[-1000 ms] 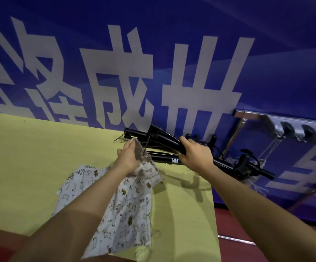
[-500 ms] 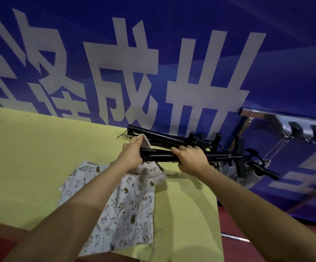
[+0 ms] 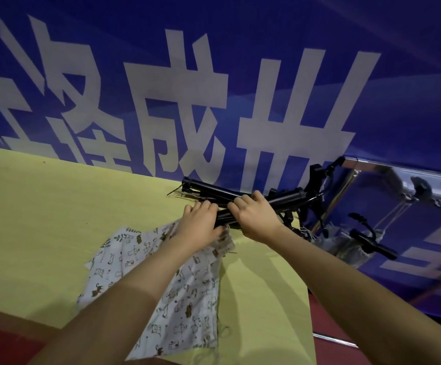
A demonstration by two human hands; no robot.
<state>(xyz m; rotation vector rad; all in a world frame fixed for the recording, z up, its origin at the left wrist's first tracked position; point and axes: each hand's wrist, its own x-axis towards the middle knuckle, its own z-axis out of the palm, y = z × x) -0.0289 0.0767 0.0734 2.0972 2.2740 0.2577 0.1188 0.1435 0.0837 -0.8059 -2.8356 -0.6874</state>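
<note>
Where cloth (image 3: pixel 187 299): yellow tbl (image 3: pixel 56 219), blue banner (image 3: pixel 319 61).

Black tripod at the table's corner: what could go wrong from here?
1. The black tripod lies across the far corner of the yellow table, with its head end past the edge. If the right hand loses its grip, it could tip off.
2. The patterned cloth under the left hand has frayed threads, and these might snag in the folded legs.
</note>
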